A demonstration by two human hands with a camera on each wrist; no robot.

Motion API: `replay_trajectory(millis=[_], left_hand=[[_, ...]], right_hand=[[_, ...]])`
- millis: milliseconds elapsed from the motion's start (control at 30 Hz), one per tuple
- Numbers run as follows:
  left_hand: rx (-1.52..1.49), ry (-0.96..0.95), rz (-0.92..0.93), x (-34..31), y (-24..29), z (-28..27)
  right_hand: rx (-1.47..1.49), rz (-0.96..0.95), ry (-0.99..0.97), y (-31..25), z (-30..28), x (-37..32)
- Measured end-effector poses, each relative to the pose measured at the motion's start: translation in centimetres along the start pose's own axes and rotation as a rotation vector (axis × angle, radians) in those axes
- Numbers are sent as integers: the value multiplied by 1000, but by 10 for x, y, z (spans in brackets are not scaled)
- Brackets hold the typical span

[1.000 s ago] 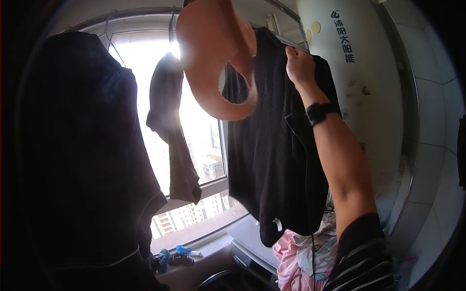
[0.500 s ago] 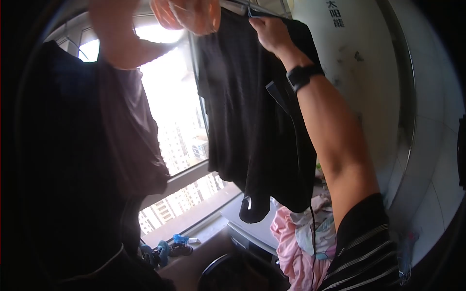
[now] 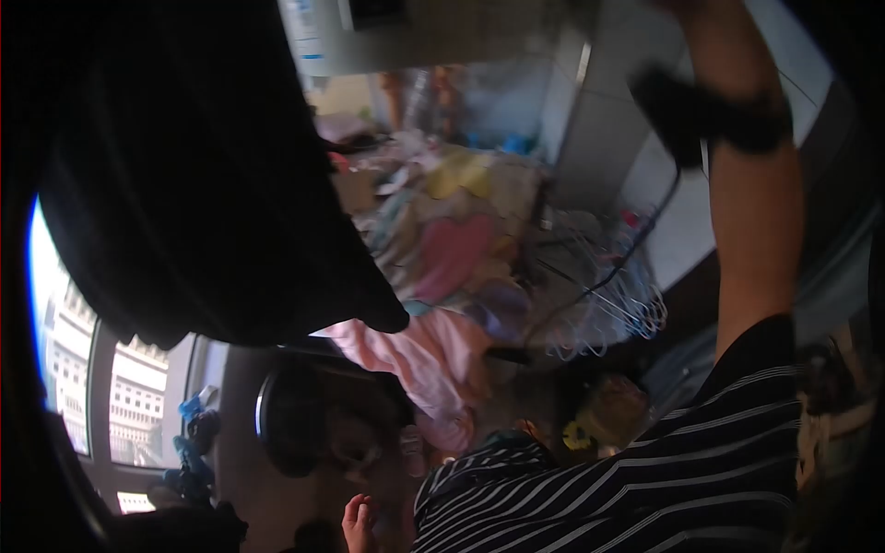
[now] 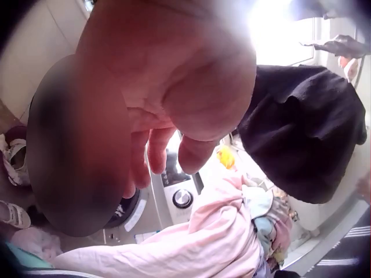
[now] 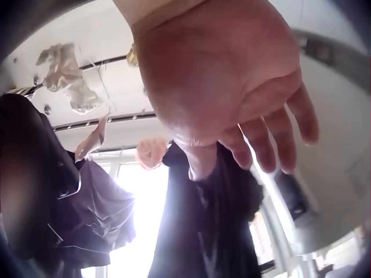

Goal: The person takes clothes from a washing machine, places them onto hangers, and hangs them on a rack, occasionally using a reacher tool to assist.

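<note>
My right hand [image 5: 220,81] is held up with its fingers loosely extended and nothing in them. Behind it in the right wrist view hangs a black garment [image 5: 206,226]; in the head view that black garment [image 3: 212,184] fills the upper left. The head view cuts off most of the right hand at the top edge, showing the forearm [image 3: 756,221] and a dark wristband [image 3: 710,115]. My left hand [image 4: 174,87] hangs low, relaxed and holding nothing, above a pink cloth [image 4: 214,226]. In the head view the left hand [image 3: 359,523] shows at the bottom.
A heap of patterned bedding [image 3: 461,240] lies beyond the pink cloth. Several wire hangers [image 3: 627,295] are bunched to its right. A machine panel with a round knob [image 4: 182,198] sits below the left hand. Other dark clothes [image 5: 104,202] hang by the window.
My right hand has let go of the black garment's top and moved away to the right. The head view has turned down and right, bringing the bedding, hangers and left hand into sight.
</note>
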State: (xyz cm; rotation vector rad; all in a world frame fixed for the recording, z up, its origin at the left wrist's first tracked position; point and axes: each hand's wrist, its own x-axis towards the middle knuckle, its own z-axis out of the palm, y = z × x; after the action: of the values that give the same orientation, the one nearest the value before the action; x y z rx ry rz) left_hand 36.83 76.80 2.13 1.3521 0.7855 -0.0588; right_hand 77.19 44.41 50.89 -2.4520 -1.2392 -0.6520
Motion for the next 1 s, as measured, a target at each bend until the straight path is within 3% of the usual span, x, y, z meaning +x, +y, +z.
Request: replay_trajectory(millis=[100,133,167,200,233,267,367,433,467,500,567,600,667,700,800,900,933,1000], left_hand=[[34,-70,-79,17,-10,10],[67,-98,-75,28,-11,10],[103,-121,-76,37,-11,11],[-84,-72,-128,53,-39,19],[1,-103,-63,54,-28,36],[26,-93,-50,59,-23,45],[143,-76,-30,57,4,98],[205,-102,-14,54,15,128],[219,-127,-1,53,14,142],[231,-150,10,50,12,152],[283,-194,11,44,6,166],[294,-193,13,38,2,171],[274,-152,-15,25,-8,178],[285,-134,-37,20,-14,177],[342,-100,-82,10,-30,176],[259,-44,-98,-1,-38,178],[237,-44,-91,-3,-41,180],[200,-37,-79,-7,-45,181]], right_hand=[[357,296,-99,81,46,-128],[309,477,-181,93,56,-163],[503,566,-143,123,76,-203],[563,747,-40,147,74,-253],[564,921,-37,160,92,-291],[569,926,21,170,120,-332],[713,1216,-6,170,184,-409],[762,1107,-85,161,237,-448],[823,1226,-210,146,248,-449],[918,1192,-196,134,267,-460],[1068,952,-323,96,281,-468],[1218,1005,-492,68,261,-453],[1213,601,-472,29,227,-443],[1237,497,-608,26,197,-427],[1405,303,-475,23,128,-411],[1719,24,-653,45,125,-411],[1580,280,-642,51,138,-418],[1300,683,-425,71,212,-447]])
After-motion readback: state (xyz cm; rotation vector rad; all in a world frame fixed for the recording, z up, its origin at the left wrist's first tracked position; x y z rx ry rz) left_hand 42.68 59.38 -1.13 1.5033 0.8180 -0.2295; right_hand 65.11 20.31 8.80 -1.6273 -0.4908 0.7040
